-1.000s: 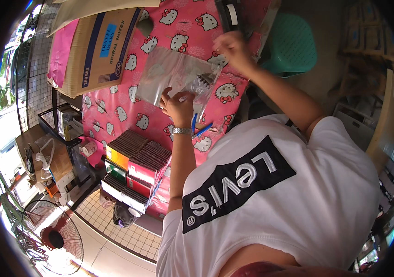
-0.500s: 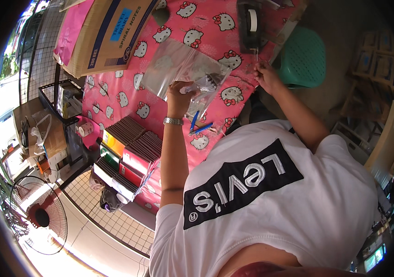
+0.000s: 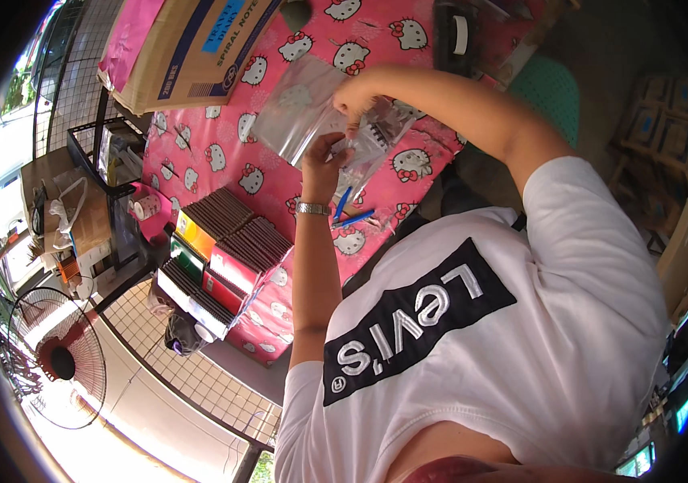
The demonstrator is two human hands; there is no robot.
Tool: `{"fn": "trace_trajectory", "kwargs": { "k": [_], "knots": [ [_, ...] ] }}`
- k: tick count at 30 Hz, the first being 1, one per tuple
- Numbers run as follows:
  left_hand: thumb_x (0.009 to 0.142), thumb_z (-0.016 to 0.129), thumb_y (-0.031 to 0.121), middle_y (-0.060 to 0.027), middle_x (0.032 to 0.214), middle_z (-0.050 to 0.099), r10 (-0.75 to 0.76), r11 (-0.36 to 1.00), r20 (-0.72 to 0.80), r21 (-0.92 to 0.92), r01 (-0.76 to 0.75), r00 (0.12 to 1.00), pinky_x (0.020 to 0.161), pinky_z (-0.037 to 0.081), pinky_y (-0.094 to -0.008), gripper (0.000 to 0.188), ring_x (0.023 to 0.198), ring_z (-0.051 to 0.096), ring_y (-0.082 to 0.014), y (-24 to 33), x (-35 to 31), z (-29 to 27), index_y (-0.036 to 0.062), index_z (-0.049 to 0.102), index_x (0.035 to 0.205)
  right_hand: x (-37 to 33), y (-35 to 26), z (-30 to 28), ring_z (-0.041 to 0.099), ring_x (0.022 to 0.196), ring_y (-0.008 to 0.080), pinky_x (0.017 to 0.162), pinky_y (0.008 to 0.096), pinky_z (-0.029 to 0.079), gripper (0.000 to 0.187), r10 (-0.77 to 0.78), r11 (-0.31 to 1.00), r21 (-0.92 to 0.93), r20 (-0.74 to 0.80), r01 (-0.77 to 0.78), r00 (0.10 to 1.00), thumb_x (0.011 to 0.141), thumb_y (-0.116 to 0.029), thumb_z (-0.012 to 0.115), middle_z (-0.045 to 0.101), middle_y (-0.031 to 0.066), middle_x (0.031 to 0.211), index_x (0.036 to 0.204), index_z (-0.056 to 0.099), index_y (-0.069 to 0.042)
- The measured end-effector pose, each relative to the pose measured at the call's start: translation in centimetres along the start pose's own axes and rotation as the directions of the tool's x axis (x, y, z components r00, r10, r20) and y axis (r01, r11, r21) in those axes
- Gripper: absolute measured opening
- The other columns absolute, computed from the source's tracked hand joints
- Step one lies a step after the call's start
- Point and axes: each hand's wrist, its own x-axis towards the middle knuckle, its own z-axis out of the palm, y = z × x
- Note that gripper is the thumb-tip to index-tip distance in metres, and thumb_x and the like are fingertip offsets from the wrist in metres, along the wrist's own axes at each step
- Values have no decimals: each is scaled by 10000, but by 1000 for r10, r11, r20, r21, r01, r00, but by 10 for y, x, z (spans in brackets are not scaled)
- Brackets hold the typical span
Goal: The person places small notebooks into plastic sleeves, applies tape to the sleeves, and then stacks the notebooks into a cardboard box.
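Note:
A clear plastic bag [image 3: 286, 122] lies on the pink patterned tablecloth, with a small spiral-bound notebook [image 3: 378, 135] visible through or at its right part. My left hand [image 3: 324, 165], with a metal watch on its wrist, is closed on the bag's near edge. Reaching across from the right, my right hand [image 3: 357, 95] is over the bag, fingers pointing down and pinched close to the left fingertips. What it pinches is too small to make out. A blue-handled hand tool [image 3: 350, 213] lies just nearer than the bag.
A black tape dispenser [image 3: 445, 56] stands at the far right of the table. To the left are a large cardboard box [image 3: 191, 72] and rows of spiral notebooks [image 3: 227, 249]. A green plastic stool [image 3: 553, 92] is beyond my right arm; a fan [image 3: 58, 362] stands far left.
My right hand has moved left from beside the tape dispenser to the bag, meeting my left hand. The left hand remains at the bag's near edge.

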Motion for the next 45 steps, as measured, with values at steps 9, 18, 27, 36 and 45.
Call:
{"fn": "trace_trajectory", "kwargs": {
  "k": [9, 18, 27, 36, 45],
  "knots": [
    [867, 579, -12, -140, 1306, 510, 384, 892, -200, 332, -306, 902, 881, 484, -354, 283, 1096, 570, -271, -19, -13, 29, 112, 689, 1096, -68, -1, 134, 568, 1051, 226, 878, 351, 456, 640, 3, 913, 284, -720, 291, 694, 628, -96, 795, 586, 109, 1105, 1191, 494, -59],
    [860, 641, 317, -227, 1446, 343, 742, 424, 263, 527, -737, 616, 998, 411, -409, 527, 1233, 480, -359, 138, -15, 49, 78, 526, 1315, -193, 6, -4, 558, 794, 105, 693, 281, 476, 522, 282, 934, 250, -954, 256, -98, 727, -387, 793, 587, 29, 870, 1050, 521, -79],
    [844, 634, 109, -158, 1274, 557, 348, 763, 112, 543, -350, 931, 937, 459, -375, 288, 1138, 566, -328, 62, -54, 32, 66, 649, 1129, -251, 274, -38, 633, 976, 308, 803, 426, 489, 564, 625, 458, 822, -569, -339, -534, 857, -545, 566, 635, 187, 1057, 1135, 576, -55],
    [881, 565, 8, -134, 1131, 637, 577, 787, -559, 574, -225, 595, 892, 477, -343, 205, 1054, 606, -256, 9, -144, -113, -15, 640, 1070, -203, 158, -51, 521, 1149, 341, 945, 405, 422, 400, 223, 792, 503, -765, -345, -605, 877, -313, 612, 559, 203, 1220, 1199, 581, -78],
    [879, 613, 173, -139, 996, 669, 287, 917, -953, 245, 316, -94, 812, 469, -321, 305, 888, 606, -192, -87, -318, -408, -39, 623, 1098, 127, -251, 44, 613, 916, 279, 817, 406, 475, 202, -482, 783, -186, -785, 594, 389, 772, -123, 659, 635, 109, 936, 965, 646, -65]
  ]
}}
